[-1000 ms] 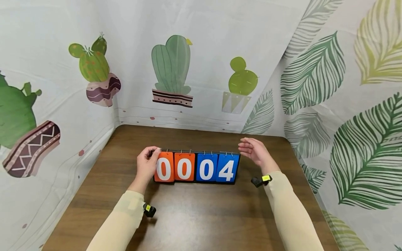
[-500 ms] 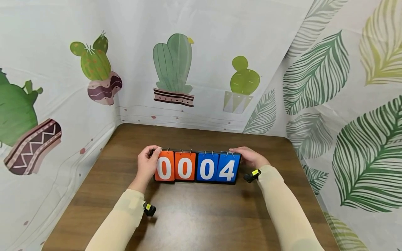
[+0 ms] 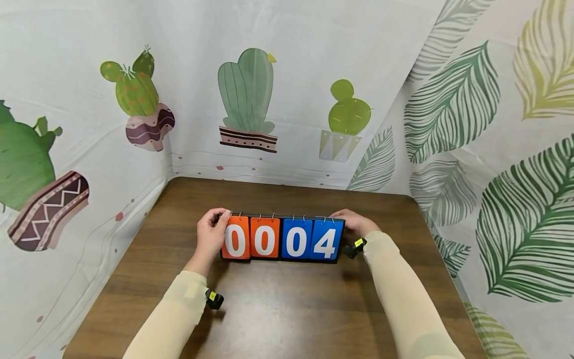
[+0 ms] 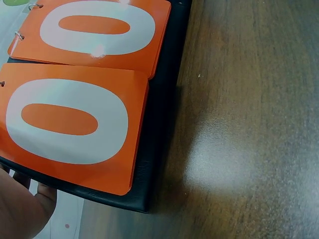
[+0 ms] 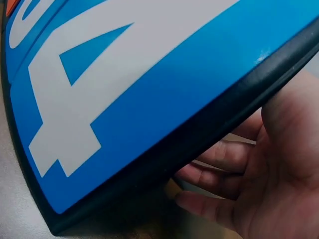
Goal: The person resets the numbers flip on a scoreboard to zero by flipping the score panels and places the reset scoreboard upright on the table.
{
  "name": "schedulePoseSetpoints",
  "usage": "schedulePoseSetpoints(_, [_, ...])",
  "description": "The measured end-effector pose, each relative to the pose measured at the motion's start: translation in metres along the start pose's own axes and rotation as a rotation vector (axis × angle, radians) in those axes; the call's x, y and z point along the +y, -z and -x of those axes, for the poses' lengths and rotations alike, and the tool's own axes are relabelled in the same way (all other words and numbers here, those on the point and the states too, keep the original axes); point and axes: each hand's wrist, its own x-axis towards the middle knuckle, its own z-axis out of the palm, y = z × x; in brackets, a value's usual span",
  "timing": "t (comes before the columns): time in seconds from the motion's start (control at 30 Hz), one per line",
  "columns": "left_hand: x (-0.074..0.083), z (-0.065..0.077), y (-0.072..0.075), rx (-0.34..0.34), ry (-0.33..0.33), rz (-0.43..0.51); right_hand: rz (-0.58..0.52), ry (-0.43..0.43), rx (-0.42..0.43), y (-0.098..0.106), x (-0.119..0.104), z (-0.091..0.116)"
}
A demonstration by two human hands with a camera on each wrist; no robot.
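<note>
A tabletop flip scoreboard [image 3: 296,242] stands on the table and reads 0004, with two orange number cards on the left and two blue ones on the right. Small metal rings fix the cards along its top edge. My left hand [image 3: 209,237] grips the upper left corner, thumb over the front and fingers behind. At the other end, my right hand [image 3: 356,223] reaches behind the upper right corner. In the right wrist view its loosely bent fingers [image 5: 219,154] lie behind the black frame; the thumb tip is hidden, and I cannot tell whether it pinches anything.
The brown wooden table [image 3: 269,309] carries the scoreboard near its middle. White cloth printed with cacti [image 3: 244,94] and leaves [image 3: 453,104] hangs close around its back and sides. Each sleeve has a small black wrist camera [image 3: 214,299].
My right hand has moved left from beside the scoreboard to behind its upper right corner. The left hand keeps its grip, and the cards still read 0004.
</note>
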Motion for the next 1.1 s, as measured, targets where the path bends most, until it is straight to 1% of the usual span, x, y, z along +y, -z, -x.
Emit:
schedulePoseSetpoints(0.1, [0.0, 0.0, 0.0, -0.002, -0.005, 0.0, 0.027, 0.04, 0.003, 0.001, -0.003, -0.003])
schedulePoseSetpoints(0.17, [0.0, 0.001, 0.001, -0.005, -0.006, 0.003, 0.058, 0.081, 0.026, 0.001, -0.003, -0.004])
schedulePoseSetpoints(0.3, [-0.002, 0.0, 0.001, -0.003, -0.007, -0.005, 0.179, 0.202, 0.131, 0.002, -0.004, -0.01])
schedulePoseSetpoints(0.33, [-0.006, -0.002, 0.0, -0.001, -0.004, -0.007, 0.215, 0.229, 0.165, 0.002, -0.005, -0.011])
schedulePoseSetpoints(0.4, [-0.015, -0.006, -0.001, 0.004, 0.001, -0.01, 0.238, 0.252, 0.214, 0.0, -0.006, -0.012])
schedulePoseSetpoints(0.53, [-0.034, -0.013, -0.002, 0.016, 0.013, 0.0, 0.238, 0.23, 0.256, -0.003, -0.007, -0.013])
schedulePoseSetpoints(0.67, [-0.04, -0.014, -0.002, 0.02, 0.01, 0.014, 0.23, 0.191, 0.272, -0.005, -0.006, -0.013])
schedulePoseSetpoints(0.77, [-0.041, -0.013, -0.003, 0.021, -0.003, 0.02, 0.208, 0.168, 0.291, -0.006, -0.006, -0.014])
schedulePoseSetpoints(0.87, [-0.041, -0.014, -0.003, 0.026, -0.01, 0.019, 0.194, 0.168, 0.308, -0.005, -0.006, -0.015])
schedulePoseSetpoints(1.0, [-0.04, -0.014, -0.002, 0.027, 0.003, 0.017, 0.202, 0.179, 0.324, -0.003, -0.008, -0.014])
schedulePoseSetpoints(1.1, [-0.034, -0.012, -0.002, 0.019, 0.014, 0.012, 0.202, 0.191, 0.347, 0.0, -0.012, -0.011])
